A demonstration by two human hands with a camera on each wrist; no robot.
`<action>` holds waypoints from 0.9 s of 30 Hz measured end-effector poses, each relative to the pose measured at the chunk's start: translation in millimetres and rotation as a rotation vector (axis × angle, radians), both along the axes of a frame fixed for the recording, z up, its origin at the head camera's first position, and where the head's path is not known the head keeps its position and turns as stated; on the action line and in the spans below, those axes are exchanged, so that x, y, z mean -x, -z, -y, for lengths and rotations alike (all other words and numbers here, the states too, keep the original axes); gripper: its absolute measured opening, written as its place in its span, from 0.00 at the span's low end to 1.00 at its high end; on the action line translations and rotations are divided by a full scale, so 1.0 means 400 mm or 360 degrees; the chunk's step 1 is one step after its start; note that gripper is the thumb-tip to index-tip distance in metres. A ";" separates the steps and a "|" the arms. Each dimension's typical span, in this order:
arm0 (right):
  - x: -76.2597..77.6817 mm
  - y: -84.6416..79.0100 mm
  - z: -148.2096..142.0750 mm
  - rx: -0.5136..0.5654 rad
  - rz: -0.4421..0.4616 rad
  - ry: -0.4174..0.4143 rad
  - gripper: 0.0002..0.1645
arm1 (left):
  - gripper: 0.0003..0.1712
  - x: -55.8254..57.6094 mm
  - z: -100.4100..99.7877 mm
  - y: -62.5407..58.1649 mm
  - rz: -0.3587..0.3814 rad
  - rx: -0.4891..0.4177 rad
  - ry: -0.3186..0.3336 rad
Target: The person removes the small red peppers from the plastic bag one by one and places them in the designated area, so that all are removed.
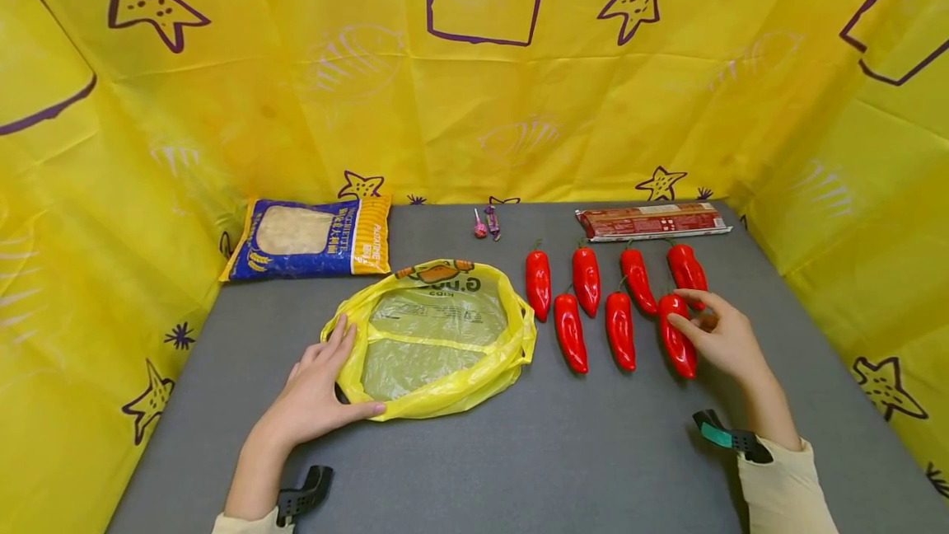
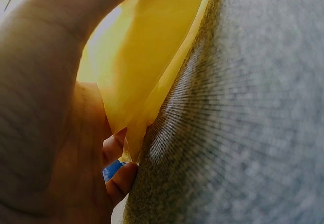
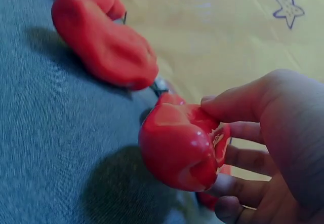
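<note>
A yellow translucent plastic bag (image 1: 437,402) lies with its mouth spread wide and its rim rolled outward. My left hand (image 1: 319,386) rests against the bag's left side, thumb along the front rim and fingers extended at the far left rim; the left wrist view shows the yellow film (image 2: 147,46) beside the palm. My right hand (image 1: 722,340) pinches a glossy red chili pepper (image 1: 678,348) between thumb and fingers, at the right end of the front row. Several more red peppers (image 1: 619,332) lie in two rows between bag and hand.
At the back left lies a blue and yellow pasta bag (image 1: 296,241). A lollipop (image 1: 480,227) and a purple-wrapped candy (image 1: 493,222) lie at the back middle, and a long red packet (image 1: 652,222) at the back right. Yellow patterned cloth (image 1: 474,122) encloses the grey table (image 1: 519,476).
</note>
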State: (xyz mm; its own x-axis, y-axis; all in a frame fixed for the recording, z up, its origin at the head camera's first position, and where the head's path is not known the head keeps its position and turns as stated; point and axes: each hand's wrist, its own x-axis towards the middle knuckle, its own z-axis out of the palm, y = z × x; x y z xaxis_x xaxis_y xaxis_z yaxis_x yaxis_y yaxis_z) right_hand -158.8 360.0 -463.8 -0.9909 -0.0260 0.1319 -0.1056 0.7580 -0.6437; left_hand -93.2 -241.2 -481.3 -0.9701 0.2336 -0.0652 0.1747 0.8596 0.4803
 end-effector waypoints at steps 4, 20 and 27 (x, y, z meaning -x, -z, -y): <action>0.004 0.020 -0.009 -0.0034 0.0043 -0.0003 0.29 | 0.78 -0.001 0.001 0.002 0.0025 -0.0003 -0.0011; 0.011 0.077 -0.024 -0.0029 -0.0064 0.0044 0.30 | 0.78 0.000 0.002 -0.002 0.0024 -0.0029 -0.0010; 0.009 0.080 -0.030 -0.0043 -0.0149 0.0007 0.30 | 0.76 -0.001 0.011 0.005 -0.0037 -0.0106 0.0004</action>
